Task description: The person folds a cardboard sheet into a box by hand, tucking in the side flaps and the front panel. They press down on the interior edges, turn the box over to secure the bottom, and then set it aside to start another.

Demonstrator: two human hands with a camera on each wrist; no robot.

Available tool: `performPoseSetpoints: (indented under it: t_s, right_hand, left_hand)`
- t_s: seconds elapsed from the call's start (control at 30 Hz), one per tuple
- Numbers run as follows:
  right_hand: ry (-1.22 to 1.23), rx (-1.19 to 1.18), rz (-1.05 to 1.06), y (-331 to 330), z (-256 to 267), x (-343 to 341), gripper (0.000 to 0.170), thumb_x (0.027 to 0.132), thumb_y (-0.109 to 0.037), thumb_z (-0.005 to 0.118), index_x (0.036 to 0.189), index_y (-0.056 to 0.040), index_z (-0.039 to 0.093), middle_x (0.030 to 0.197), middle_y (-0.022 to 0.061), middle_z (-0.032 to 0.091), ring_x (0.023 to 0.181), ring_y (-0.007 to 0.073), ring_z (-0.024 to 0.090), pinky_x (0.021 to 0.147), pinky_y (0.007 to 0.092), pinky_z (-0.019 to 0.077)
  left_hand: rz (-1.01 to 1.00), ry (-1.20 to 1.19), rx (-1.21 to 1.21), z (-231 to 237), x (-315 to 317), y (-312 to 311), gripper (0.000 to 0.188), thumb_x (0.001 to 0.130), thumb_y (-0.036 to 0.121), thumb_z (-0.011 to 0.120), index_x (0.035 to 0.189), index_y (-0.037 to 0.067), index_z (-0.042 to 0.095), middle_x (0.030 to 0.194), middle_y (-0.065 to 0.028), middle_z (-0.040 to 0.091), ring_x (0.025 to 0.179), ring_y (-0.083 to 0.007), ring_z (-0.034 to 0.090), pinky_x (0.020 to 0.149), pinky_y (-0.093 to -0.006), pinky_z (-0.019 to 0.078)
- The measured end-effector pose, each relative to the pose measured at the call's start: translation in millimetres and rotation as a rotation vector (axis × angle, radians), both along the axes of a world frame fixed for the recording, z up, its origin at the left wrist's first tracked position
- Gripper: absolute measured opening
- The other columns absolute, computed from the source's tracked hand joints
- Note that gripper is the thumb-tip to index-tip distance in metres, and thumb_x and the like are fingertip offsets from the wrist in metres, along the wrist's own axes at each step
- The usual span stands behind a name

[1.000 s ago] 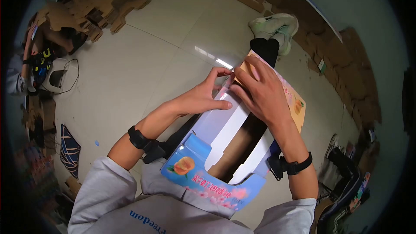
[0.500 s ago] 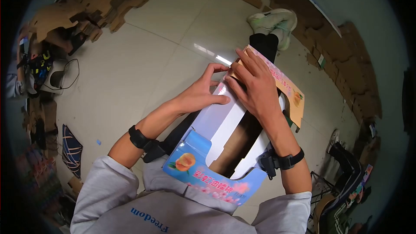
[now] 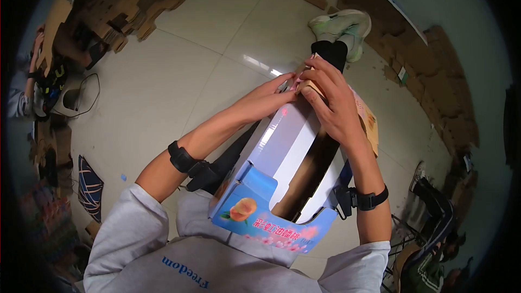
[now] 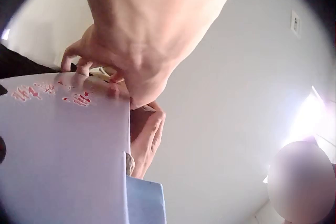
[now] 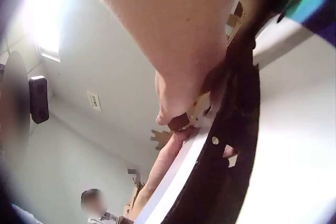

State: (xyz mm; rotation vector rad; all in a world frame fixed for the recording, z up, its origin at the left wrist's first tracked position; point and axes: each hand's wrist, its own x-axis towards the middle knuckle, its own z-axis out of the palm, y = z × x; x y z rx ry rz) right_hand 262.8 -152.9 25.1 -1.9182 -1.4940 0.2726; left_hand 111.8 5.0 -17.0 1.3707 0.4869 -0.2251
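A printed cardboard box [image 3: 255, 179] rests on the person's lap, its top partly open along a long slot. Its near end is blue with a peach picture, and its far-end flap [image 3: 369, 125] is orange and pink. At the far left corner, the left hand [image 3: 268, 99] grips the box, thumb on top and fingers down the outer side, as the left wrist view shows beside the white wall [image 4: 63, 150]. The right hand [image 3: 337, 106] bends its fingers over the far end panel, thumb on its inner side. Its fingertips are partly hidden in the right wrist view.
Flattened cardboard [image 3: 141, 0] is heaped at the far left, with more cardboard [image 3: 439, 97] along the right wall. The person's crossed shoes [image 3: 342, 30] lie beyond the box on the tiled floor [image 3: 163, 87]. Another person's legs [image 3: 434, 201] show at the right.
The left hand has slid forward to the far corner, its thumb leaving the side edge. The right hand has curled more over the end panel, and the box has tilted, showing more of its left side.
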Motion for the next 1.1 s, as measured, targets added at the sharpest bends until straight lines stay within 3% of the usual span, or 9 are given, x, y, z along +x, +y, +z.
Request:
performPoseSetpoints:
  t_s: [0.1, 0.2, 0.3, 0.4, 0.5, 0.6, 0.7, 1.0, 1.1]
  right_hand:
    - [-0.020, -0.007, -0.009, -0.5, -1.8, 0.3, 0.028, 0.103, -0.028, 0.074, 0.121, -0.0060, 0.074, 0.142, 0.0173, 0.067, 0.145, 0.0418, 0.056, 0.119, 0.0500, 0.0467]
    - [-0.040, 0.016, -0.020, 1.9, -8.2, -2.2, 0.030, 0.101, -0.029, 0.076, 0.120, -0.0068, 0.074, 0.142, 0.0163, 0.067, 0.144, 0.0420, 0.056, 0.119, 0.0512, 0.0470]
    - [-0.196, -0.005, 0.012, 7.4, -10.0, -9.6, 0.029, 0.099, -0.029, 0.077, 0.120, -0.0086, 0.075, 0.143, 0.0153, 0.067, 0.144, 0.0422, 0.056, 0.119, 0.0527, 0.0472]
    - [-0.168, 0.005, 0.009, 7.4, -9.9, -9.7, 0.028, 0.099, -0.027, 0.078, 0.121, -0.0104, 0.075, 0.144, 0.0142, 0.067, 0.145, 0.0422, 0.056, 0.118, 0.0536, 0.0476]
    - [-0.202, 0.025, 0.037, 6.1, -11.5, -12.6, 0.030, 0.098, -0.027, 0.079, 0.122, -0.0111, 0.074, 0.144, 0.0136, 0.067, 0.144, 0.0418, 0.057, 0.118, 0.0531, 0.0482]
    - [-0.257, 0.019, 0.008, 6.5, -15.3, -17.0, 0.031, 0.096, -0.028, 0.080, 0.122, -0.0114, 0.074, 0.145, 0.0129, 0.067, 0.142, 0.0413, 0.059, 0.118, 0.0530, 0.0487]
    - [-0.245, 0.009, -0.008, 8.9, -16.2, -13.2, 0.031, 0.095, -0.028, 0.081, 0.121, -0.0117, 0.074, 0.145, 0.0122, 0.068, 0.141, 0.0409, 0.060, 0.118, 0.0530, 0.0490]
    - [-0.205, 0.035, -0.023, 8.9, -14.4, -10.7, 0.027, 0.095, -0.026, 0.081, 0.116, -0.0111, 0.074, 0.143, 0.0136, 0.068, 0.141, 0.0416, 0.059, 0.117, 0.0536, 0.0493]
    - [-0.251, -0.011, 0.025, 7.9, -6.9, -14.4, 0.024, 0.096, -0.024, 0.080, 0.115, -0.0109, 0.074, 0.144, 0.0134, 0.067, 0.143, 0.0423, 0.057, 0.117, 0.0540, 0.0487]
  left_hand:
    - [0.018, -0.121, 0.048, -2.7, -3.0, -3.7, 0.069, 0.112, 0.037, 0.055, 0.173, 0.008, 0.036, 0.164, -0.0174, 0.054, 0.145, -0.0260, 0.057, 0.120, -0.0369, 0.0438]
    - [0.163, -0.207, 0.130, -25.7, -5.8, -14.9, 0.063, 0.115, 0.032, 0.051, 0.173, 0.011, 0.037, 0.154, -0.0171, 0.063, 0.138, -0.0273, 0.063, 0.116, -0.0365, 0.0476]
    - [0.190, -0.172, 0.114, -32.4, -9.9, -20.7, 0.062, 0.117, 0.029, 0.046, 0.174, 0.009, 0.034, 0.164, -0.0165, 0.055, 0.150, -0.0276, 0.054, 0.123, -0.0367, 0.0407]
    - [0.201, -0.235, -0.020, -27.6, -20.7, -22.1, 0.070, 0.114, 0.034, 0.050, 0.175, 0.007, 0.029, 0.171, -0.0214, 0.043, 0.157, -0.0315, 0.044, 0.128, -0.0399, 0.0347]
    - [0.071, -0.157, -0.010, -38.0, -33.0, -14.3, 0.084, 0.108, 0.032, 0.058, 0.176, 0.003, 0.018, 0.173, -0.0208, 0.036, 0.158, -0.0288, 0.041, 0.129, -0.0391, 0.0336]
    - [-0.012, -0.201, 0.175, -35.2, -31.0, -18.9, 0.098, 0.102, 0.032, 0.068, 0.176, 0.001, 0.011, 0.173, -0.0249, 0.032, 0.161, -0.0329, 0.036, 0.130, -0.0414, 0.0323]
    - [-0.038, -0.181, 0.162, -23.1, -29.3, -13.7, 0.105, 0.099, 0.029, 0.074, 0.176, -0.001, 0.008, 0.175, -0.0261, 0.028, 0.162, -0.0352, 0.032, 0.131, -0.0432, 0.0301]
    - [-0.025, -0.182, 0.184, -24.7, -31.8, -14.0, 0.103, 0.099, 0.029, 0.075, 0.177, 0.004, 0.012, 0.175, -0.0261, 0.027, 0.164, -0.0369, 0.029, 0.132, -0.0457, 0.0271]
    - [-0.024, -0.170, 0.140, -26.9, -32.2, -13.5, 0.103, 0.098, 0.030, 0.077, 0.177, 0.006, 0.015, 0.174, -0.0251, 0.028, 0.160, -0.0362, 0.034, 0.131, -0.0457, 0.0292]
